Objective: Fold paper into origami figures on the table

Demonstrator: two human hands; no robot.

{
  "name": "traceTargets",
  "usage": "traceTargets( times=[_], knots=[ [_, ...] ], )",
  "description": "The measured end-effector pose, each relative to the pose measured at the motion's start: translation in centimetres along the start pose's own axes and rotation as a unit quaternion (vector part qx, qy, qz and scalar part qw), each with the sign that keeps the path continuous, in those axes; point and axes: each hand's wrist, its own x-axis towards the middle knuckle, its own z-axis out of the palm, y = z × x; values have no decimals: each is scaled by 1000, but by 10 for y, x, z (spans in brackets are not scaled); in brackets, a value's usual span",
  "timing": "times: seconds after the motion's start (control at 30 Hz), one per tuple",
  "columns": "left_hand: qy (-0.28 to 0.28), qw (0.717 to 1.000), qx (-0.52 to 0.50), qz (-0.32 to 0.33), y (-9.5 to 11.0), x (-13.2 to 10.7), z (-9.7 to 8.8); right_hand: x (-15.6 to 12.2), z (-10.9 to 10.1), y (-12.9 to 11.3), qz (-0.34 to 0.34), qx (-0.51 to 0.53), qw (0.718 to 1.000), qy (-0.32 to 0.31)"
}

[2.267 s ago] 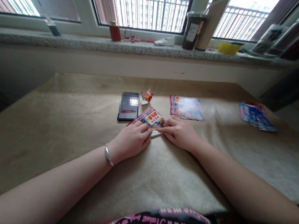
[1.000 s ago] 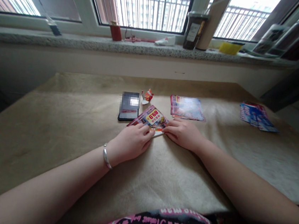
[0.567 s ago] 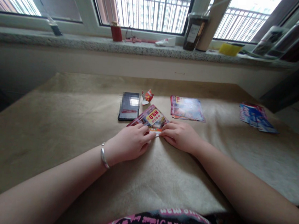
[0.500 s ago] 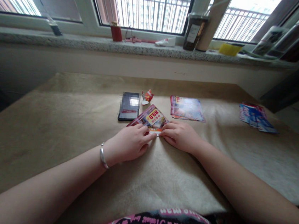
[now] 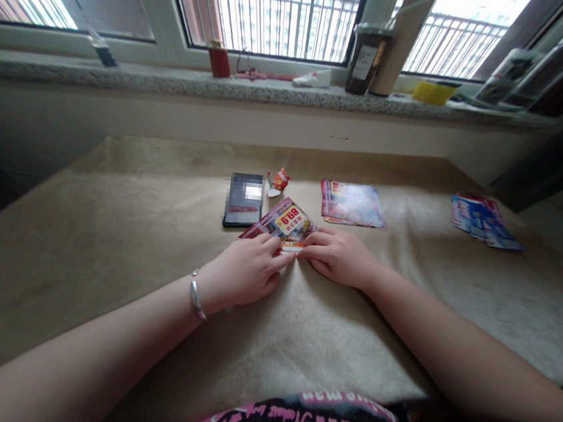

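A printed paper sheet (image 5: 289, 220) with "89.9" on it lies on the table, its near edge folded into a narrow strip. My left hand (image 5: 248, 268) presses the left part of that fold with its fingers bent together. At the right end of the fold, my right hand (image 5: 337, 254) grips the paper with fingers closed. The fingertips of both hands nearly meet at the strip and hide parts of it. Just beyond the paper sit a dark phone (image 5: 244, 200) and a small folded red-and-white paper piece (image 5: 278, 182).
A stack of printed sheets (image 5: 353, 204) lies beyond my right hand. Several blue and red leaflets (image 5: 485, 222) are fanned out at the far right of the table (image 5: 108, 233). Along the windowsill (image 5: 164, 82) stand a red container (image 5: 219, 61), a dark jar (image 5: 366, 60) and a yellow item (image 5: 433, 93).
Both hands stay almost in place on the folded edge. My left fingertip has shifted very slightly along the strip.
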Motion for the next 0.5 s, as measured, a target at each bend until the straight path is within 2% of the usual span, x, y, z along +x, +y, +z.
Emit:
traceTargets(
  times=[0.2, 0.5],
  knots=[
    [3, 1000, 1, 3, 0, 1, -2, 1, 0, -2, 2, -1, 1000, 1],
    [6, 1000, 8, 2, 1, 1, -1, 3, -12, -2, -6, -49, 998, -37]
  ],
)
